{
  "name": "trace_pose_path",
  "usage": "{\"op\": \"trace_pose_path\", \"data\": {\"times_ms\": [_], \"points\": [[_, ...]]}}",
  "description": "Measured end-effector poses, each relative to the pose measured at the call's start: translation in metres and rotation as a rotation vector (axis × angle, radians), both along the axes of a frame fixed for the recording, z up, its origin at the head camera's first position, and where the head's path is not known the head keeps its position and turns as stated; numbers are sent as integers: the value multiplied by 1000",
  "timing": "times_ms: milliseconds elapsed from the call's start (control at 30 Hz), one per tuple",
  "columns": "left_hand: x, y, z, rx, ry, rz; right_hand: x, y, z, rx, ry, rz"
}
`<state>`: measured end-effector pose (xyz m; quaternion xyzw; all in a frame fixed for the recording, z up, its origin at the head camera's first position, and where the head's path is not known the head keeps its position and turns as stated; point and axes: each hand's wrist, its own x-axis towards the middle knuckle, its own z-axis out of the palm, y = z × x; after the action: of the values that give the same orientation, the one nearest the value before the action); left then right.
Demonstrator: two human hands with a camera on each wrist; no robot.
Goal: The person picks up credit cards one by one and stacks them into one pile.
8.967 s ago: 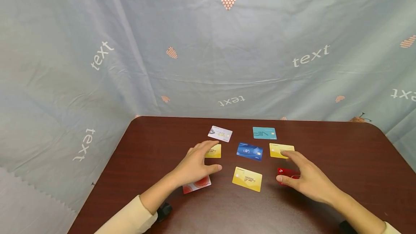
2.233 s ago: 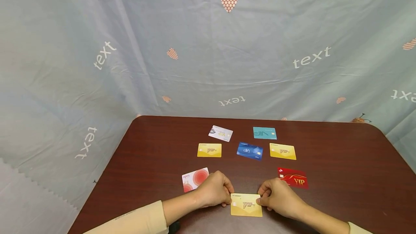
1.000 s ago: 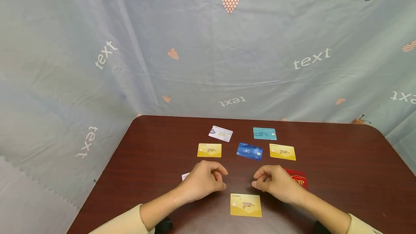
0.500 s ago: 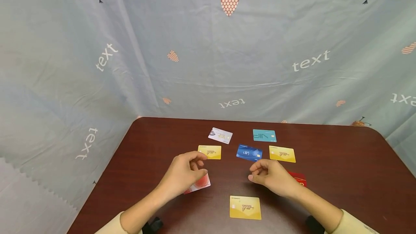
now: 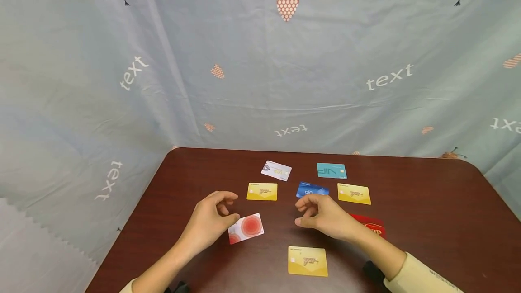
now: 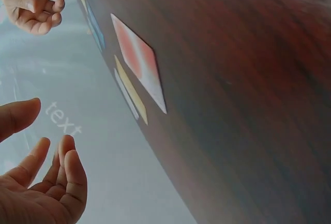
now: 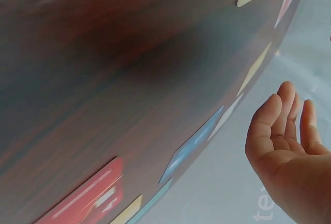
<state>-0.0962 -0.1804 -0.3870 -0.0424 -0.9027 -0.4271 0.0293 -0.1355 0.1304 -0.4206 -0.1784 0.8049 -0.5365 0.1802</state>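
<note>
My left hand (image 5: 207, 218) hovers over the table with loosely bent fingers, its thumb overlapping the corner of a white card with red circles (image 5: 251, 227). Nothing is between its fingers in the left wrist view. My right hand (image 5: 327, 220), also holding nothing, hangs above the table just in front of a blue VIP card (image 5: 310, 189), hiding its lower edge. Behind that wrist a red VIP card (image 5: 373, 225) is partly covered. A gold card (image 5: 307, 266) lies flat and nearly straight closest to me, apart from both hands.
Farther back on the dark wooden table (image 5: 427, 211) lie two more gold cards, one on the left (image 5: 256, 191) and one on the right (image 5: 348, 192). A white card (image 5: 277, 170) and a teal card (image 5: 331, 171) are near the far edge. A printed grey-blue cloth (image 5: 244, 35) hangs behind.
The front gold card has been drawn toward me and straightened, held by both hands 2.2 seconds ago, then released. Since then both hands have lifted away and shifted left.
</note>
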Motion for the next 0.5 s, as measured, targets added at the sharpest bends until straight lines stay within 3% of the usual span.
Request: {"op": "trace_pose_path", "data": {"times_ms": [500], "points": [[0,-22,-6,-29,-107,43,-14,-41,-3,55,-7,86]]}}
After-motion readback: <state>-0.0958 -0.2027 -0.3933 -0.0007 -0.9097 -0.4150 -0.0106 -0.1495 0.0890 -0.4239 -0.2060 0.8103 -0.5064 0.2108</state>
